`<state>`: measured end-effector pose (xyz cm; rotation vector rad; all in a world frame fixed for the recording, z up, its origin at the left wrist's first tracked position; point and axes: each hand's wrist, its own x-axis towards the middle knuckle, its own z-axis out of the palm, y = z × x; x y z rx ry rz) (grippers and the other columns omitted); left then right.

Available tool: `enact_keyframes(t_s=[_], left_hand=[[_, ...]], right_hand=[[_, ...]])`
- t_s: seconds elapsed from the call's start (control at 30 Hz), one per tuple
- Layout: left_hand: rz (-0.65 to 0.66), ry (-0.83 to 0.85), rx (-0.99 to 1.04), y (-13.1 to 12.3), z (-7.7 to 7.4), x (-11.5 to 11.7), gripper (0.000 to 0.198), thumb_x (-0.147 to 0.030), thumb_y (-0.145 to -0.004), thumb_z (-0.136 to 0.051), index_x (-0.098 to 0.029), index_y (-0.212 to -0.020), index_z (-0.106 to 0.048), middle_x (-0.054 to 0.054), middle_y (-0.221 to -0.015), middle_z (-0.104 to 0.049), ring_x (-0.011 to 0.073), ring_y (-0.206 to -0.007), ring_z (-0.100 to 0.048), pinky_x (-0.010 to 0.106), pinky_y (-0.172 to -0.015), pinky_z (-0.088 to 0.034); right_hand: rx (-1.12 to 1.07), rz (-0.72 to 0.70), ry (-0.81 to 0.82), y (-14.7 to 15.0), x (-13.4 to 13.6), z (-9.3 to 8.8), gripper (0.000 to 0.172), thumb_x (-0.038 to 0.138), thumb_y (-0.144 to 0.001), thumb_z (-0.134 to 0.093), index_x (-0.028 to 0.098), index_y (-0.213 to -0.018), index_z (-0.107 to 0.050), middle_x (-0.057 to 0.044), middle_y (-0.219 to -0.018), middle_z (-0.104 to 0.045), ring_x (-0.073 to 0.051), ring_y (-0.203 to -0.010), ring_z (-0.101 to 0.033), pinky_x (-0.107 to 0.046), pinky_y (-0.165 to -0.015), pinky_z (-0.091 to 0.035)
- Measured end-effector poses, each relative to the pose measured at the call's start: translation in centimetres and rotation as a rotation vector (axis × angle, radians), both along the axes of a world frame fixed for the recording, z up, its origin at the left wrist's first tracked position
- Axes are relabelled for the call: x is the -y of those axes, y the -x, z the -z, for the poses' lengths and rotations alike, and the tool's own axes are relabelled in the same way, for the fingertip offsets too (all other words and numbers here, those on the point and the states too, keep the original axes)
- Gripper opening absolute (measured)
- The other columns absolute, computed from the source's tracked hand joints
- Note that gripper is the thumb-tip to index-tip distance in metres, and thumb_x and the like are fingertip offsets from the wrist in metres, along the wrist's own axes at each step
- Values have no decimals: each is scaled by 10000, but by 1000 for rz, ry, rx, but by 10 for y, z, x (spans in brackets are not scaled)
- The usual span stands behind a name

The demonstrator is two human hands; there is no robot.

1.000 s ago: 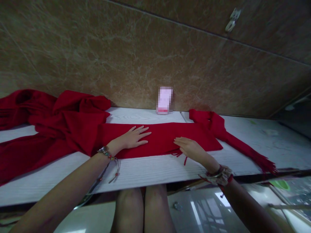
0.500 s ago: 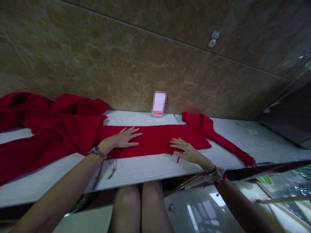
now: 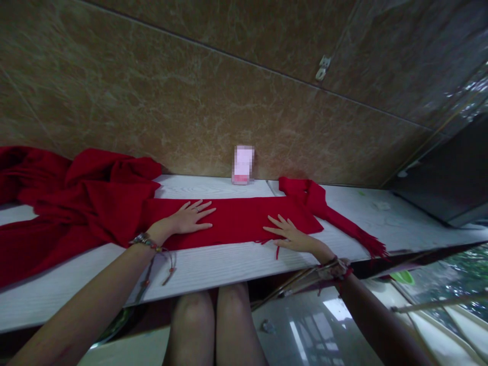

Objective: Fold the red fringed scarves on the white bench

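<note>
Brown marbled wall [image 3: 171, 112] behind; pale wood-grain worktop [image 3: 217, 267] running along its foot, surface whitish, a seam visible right of centre. Flat red cloth [image 3: 240, 221] in the middle of the worktop, laid out as a long band, smooth on top, its long sides running left to right. A few red fringe threads [image 3: 277, 252] poke out at its near edge, beside the right hand.

Left hand [image 3: 187, 219]: open, palm down on the left part of the cloth, fingers spread, a ring on one finger. Right hand [image 3: 293, 238]: open too, fingers fanned over the cloth's near edge, gripping nothing; cannot tell how firmly it touches. Beaded bracelet [image 3: 142, 239] on the left wrist, trailing cords; fabric band [image 3: 338, 268] on the right.

Rumpled red heap [image 3: 84, 203] at the cloth's left end. Narrow red strip [image 3: 345, 226] at its right end, fringed tip toward the front edge; whether joined to the cloth, cannot tell. Farther back, a pink phone-shaped object [image 3: 243, 163] stands against the wall, detail blurred. Bare knees [image 3: 194, 317] below the front edge; glossy floor [image 3: 280, 343] beyond.
</note>
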<state>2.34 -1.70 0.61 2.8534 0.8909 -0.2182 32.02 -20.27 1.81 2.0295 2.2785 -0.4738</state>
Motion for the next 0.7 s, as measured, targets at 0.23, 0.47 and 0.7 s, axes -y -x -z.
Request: enact_keyframes(t_s=[0.23,0.47,0.7], left_hand=[[-28,-9,16,1,-4,7,615,-573,-846,-311,-278,-1377,-217,62,-1463,-120,291,-1330,-76,544,-1022,-92],[208,65,40,-5,-5,26,606,-606,-815,-362,-352,-1353,-247,38,-1466,-89,306,-1328,-22,566,-1015,-76],[268,147,16,2,-8,19,734,-629,-713,-511,-366,-1346,-248,57,-1462,-78,317,-1325,-27,546,-1022,-71]], right_hand=[[-17,223,-262,20,-35,-11,566,497,-883,-268,250,-1388,-198,-75,-1466,-154,-302,-1330,-38,-598,-1010,-116],[123,142,-213,47,-64,8,604,534,-863,-272,217,-1376,-251,-92,-1459,-174,-343,-1317,-104,-634,-981,-148],[143,236,-195,-2,-56,14,535,482,-887,-244,258,-1373,-248,-73,-1450,-213,-288,-1318,-157,-574,-1013,-163]])
